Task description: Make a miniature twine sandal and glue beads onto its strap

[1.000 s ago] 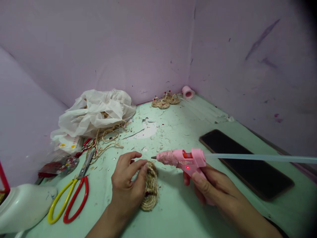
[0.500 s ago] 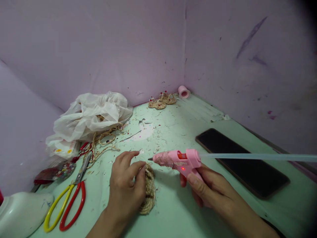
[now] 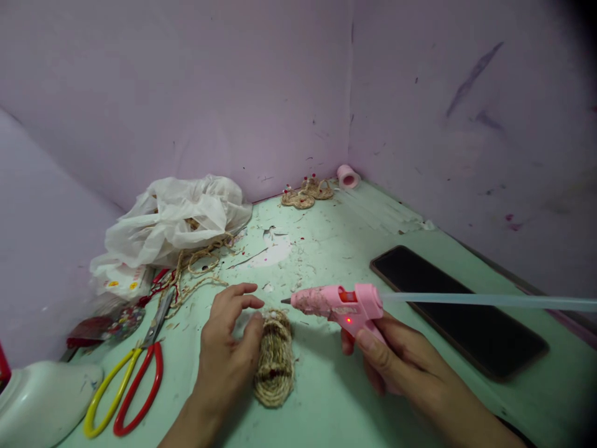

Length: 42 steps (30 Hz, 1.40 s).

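Two lilac walls [image 3: 163, 81] meet behind a littered green bench [image 3: 326, 261] | oval coiled-rope piece [image 3: 275, 351], straw-coloured, toward the near edge | left hand [image 3: 227, 345] beside it, fingers parted | right hand [image 3: 401, 354] clamped on pink glue gun [image 3: 333, 303], red light [image 3: 349, 321] lit

Pink glue gun [image 3: 334, 303], rope oval [image 3: 275, 356] lying flat

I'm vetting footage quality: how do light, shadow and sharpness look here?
Head view: dim overall, tabletop brightest toward its far middle; head view: soft shadow below the pink glue gun, whose red light glows but whose lettering is blurred; head view: upper right corner fades to black.
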Each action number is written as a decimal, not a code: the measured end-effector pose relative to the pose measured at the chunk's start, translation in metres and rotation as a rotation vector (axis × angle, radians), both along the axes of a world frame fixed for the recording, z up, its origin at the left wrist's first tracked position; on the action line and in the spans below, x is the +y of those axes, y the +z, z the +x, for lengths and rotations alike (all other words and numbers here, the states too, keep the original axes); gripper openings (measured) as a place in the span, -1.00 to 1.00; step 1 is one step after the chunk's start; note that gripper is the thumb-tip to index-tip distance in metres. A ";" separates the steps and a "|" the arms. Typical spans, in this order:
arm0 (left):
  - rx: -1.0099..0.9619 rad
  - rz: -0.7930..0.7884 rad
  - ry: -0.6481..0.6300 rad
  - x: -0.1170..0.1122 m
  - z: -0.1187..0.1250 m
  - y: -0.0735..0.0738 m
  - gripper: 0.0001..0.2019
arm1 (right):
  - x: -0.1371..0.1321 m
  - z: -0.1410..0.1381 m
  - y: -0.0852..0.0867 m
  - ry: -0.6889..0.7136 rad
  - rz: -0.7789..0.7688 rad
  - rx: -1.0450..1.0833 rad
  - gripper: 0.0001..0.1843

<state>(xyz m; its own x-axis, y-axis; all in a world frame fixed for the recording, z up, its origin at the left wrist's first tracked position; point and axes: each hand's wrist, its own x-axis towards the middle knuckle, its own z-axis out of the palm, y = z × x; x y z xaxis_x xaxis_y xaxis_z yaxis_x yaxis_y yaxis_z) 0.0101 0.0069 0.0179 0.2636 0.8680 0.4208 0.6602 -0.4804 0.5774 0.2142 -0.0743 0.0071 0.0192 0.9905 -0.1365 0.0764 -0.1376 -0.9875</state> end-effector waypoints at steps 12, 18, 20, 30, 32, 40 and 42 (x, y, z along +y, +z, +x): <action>-0.391 -0.371 -0.009 -0.019 -0.004 0.024 -0.88 | 0.019 -0.021 0.020 -0.119 -0.072 0.387 -0.54; -0.586 -0.660 -0.304 -0.036 0.003 0.033 -0.75 | 0.039 -0.078 0.056 0.003 0.020 0.695 -0.69; -0.715 -0.662 -0.344 -0.038 -0.001 0.032 -0.73 | 0.043 -0.098 0.063 0.031 0.005 0.719 -0.70; -1.115 -0.717 -0.171 -0.015 -0.046 0.021 -0.74 | 0.060 -0.069 0.021 -0.159 0.102 0.135 -0.75; -1.138 -0.764 -0.156 -0.009 -0.049 0.014 -0.74 | 0.067 -0.056 0.009 -0.209 -0.009 0.156 -0.73; -1.047 -0.922 -0.163 -0.010 -0.041 -0.018 -0.77 | 0.077 -0.057 0.000 0.015 -0.256 0.182 -0.69; -1.041 -0.939 -0.166 -0.010 -0.040 -0.020 -0.78 | 0.077 -0.059 0.000 0.031 -0.274 0.206 -0.68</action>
<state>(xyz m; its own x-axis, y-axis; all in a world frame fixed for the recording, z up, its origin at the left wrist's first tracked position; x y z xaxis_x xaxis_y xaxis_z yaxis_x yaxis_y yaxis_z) -0.0295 -0.0032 -0.0020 0.3200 0.9202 -0.2256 -0.2863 0.3209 0.9028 0.1557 0.0027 0.0070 -0.0666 0.9159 -0.3958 -0.1128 -0.4010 -0.9091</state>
